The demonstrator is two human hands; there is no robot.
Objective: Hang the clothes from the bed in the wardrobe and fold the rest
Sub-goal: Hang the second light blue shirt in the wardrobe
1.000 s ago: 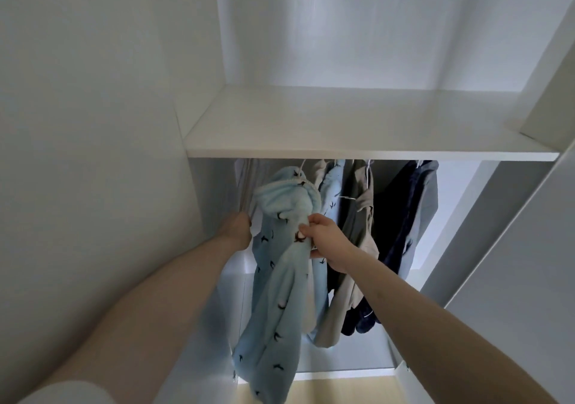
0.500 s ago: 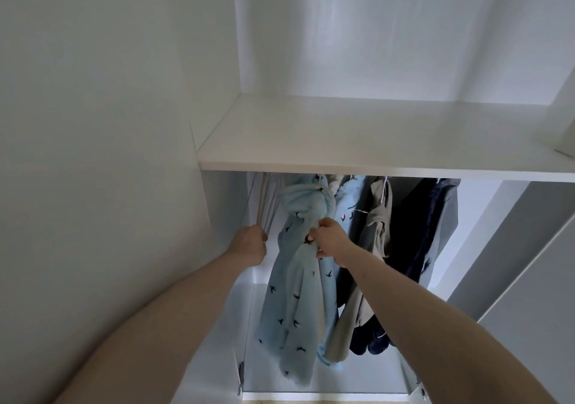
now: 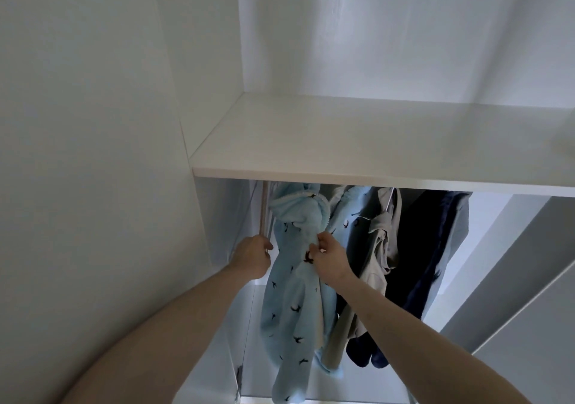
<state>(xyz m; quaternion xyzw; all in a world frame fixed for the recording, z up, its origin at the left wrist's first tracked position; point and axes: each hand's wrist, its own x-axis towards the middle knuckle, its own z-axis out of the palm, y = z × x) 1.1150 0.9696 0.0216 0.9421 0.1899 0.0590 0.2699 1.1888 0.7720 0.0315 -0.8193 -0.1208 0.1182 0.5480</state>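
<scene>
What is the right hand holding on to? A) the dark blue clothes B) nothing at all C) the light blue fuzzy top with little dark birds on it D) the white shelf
C. The right hand pinches the front of the light blue fleece top hanging under the shelf, while the dark navy clothes hang untouched further right.

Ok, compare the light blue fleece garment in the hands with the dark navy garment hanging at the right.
The light blue fleece garment carries small dark bird prints; the dark navy garment looks plain. The fleece is pinched by the right hand; the navy one is untouched. Both hang under the shelf.
</scene>
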